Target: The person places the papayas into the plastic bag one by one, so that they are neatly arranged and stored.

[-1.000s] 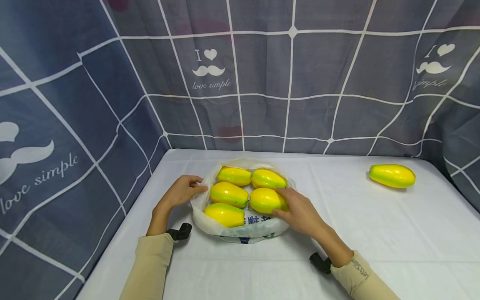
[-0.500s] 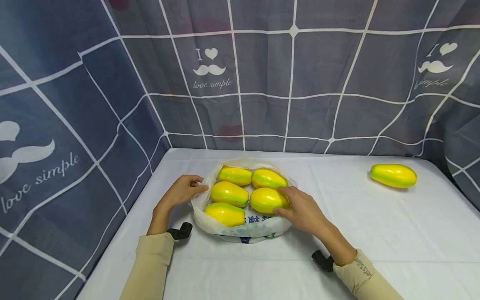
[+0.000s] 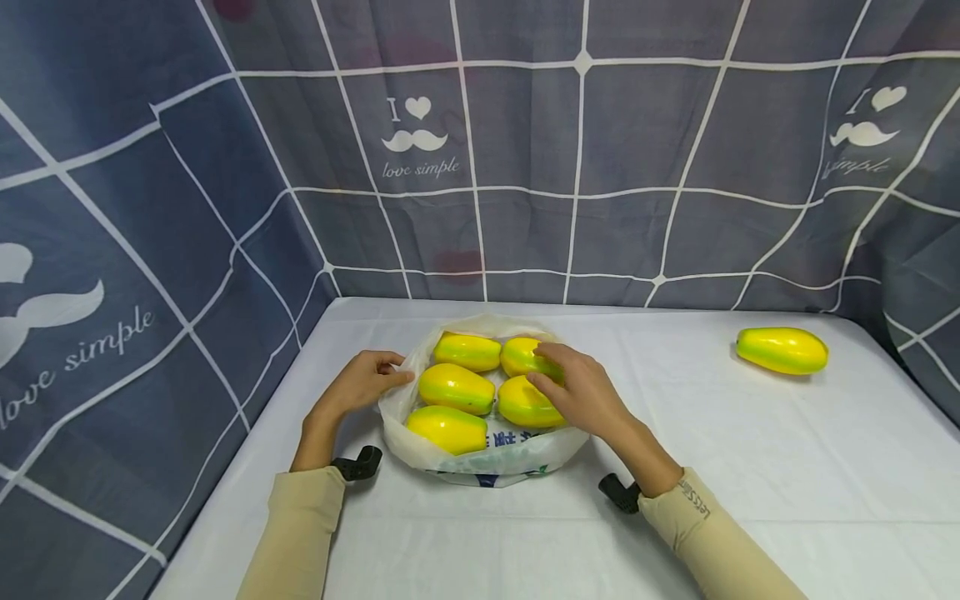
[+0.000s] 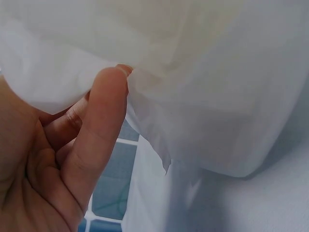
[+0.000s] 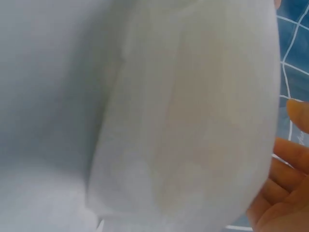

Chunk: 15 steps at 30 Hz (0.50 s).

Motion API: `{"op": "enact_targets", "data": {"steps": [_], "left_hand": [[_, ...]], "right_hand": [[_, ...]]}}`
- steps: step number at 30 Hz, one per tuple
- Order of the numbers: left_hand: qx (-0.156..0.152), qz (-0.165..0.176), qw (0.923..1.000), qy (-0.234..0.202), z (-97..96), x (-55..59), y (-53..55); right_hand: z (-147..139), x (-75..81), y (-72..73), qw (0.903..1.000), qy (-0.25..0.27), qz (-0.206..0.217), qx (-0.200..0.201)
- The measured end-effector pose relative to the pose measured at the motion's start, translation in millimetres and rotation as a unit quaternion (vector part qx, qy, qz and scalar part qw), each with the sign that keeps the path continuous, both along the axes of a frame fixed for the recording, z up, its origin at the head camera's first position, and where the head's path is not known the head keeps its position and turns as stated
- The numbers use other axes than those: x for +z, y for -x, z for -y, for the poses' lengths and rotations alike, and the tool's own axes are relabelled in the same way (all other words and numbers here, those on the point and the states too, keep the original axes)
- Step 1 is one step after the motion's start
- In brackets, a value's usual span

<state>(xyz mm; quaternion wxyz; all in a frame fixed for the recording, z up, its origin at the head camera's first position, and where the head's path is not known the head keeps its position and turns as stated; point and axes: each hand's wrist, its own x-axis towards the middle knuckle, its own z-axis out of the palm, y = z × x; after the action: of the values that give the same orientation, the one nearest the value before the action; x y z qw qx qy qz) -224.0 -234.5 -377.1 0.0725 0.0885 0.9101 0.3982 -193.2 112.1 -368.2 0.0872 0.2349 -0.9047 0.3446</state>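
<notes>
A white plastic bag [image 3: 420, 454] stands with its mouth wide, and several yellow-green papayas [image 3: 457, 389] lie inside it. On the left, my left hand [image 3: 360, 385] pinches the bag's rim; the left wrist view shows the thin plastic between thumb and finger. My right hand [image 3: 588, 392] reaches over the right rim, its fingers spread above the two right-hand papayas, partly hiding the far one [image 3: 517, 357] and the near one [image 3: 527, 402]. In the right wrist view the thumb stands apart from the fingers behind the bag wall; whether the fingertips touch a papaya cannot be seen.
One more papaya [image 3: 782, 350] lies alone at the back right of the white-covered table [image 3: 750, 467]. A grey gridded curtain [image 3: 525, 150] hangs behind and along the left side.
My right hand has come off the near right papaya and shifted up and to the left, over the far right one. The left hand keeps its hold on the rim.
</notes>
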Motion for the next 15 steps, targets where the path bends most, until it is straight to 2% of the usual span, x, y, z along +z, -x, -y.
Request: {"op": "enact_targets", "data": {"steps": [6,15], "left_hand": [[0.0,0.003,1.0,0.002,-0.3,1.2,-1.3],[0.004,0.001,1.0,0.005,-0.8,2.1,-1.3]], "right_hand": [[8.5,-1.0,15.4,0.9996,0.001,0.021,0.018],[7.4,-6.3,19.6,0.9993,-0.003,0.018,0.033]]}}
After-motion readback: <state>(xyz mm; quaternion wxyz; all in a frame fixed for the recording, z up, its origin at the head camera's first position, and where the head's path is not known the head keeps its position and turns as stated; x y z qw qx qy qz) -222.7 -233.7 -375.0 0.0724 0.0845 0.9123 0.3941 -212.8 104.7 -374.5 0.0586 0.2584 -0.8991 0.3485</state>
